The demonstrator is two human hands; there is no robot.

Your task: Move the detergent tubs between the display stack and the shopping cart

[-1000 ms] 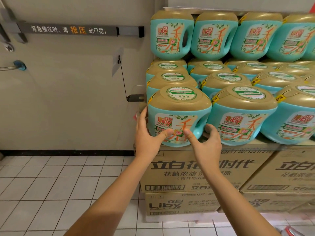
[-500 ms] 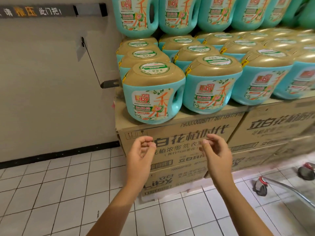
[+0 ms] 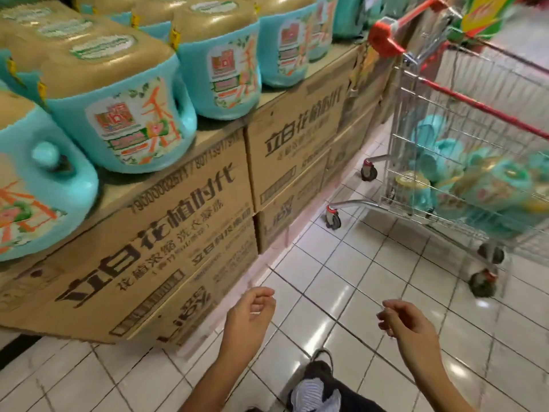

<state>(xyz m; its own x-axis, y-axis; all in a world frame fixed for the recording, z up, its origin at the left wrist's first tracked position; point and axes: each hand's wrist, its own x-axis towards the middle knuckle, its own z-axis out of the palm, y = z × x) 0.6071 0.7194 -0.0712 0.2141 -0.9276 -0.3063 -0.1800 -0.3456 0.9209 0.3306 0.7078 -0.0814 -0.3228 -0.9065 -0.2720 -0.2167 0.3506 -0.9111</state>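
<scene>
Turquoise plastic detergent tubs (image 3: 124, 114) with rounded tan lids and moulded side handles stand in rows on the display stack, a block of brown printed cardboard cartons (image 3: 166, 233) piled two high on the white tiled floor (image 3: 356, 278). The front row sits at the cartons' near edge, labels facing outward. To the right of the stack, close to its far end, stands a silver wire shopping cart (image 3: 416, 150) with red handle and red trim, on small castors. More tubs of the same kind (image 3: 490, 185) lie jumbled in its basket, seen through the wire; motion blur hides their number. Both hands are low in the foreground above the floor, between stack and cart and well apart from either. The left hand (image 3: 249, 316) is empty, its fingers loosely curled toward the thumb. The right hand (image 3: 407, 325) is likewise empty, its fingers relaxed and slightly bent. Below them, a dark shoe with a pale patterned toe (image 3: 318, 391) rests on the tiles.
</scene>
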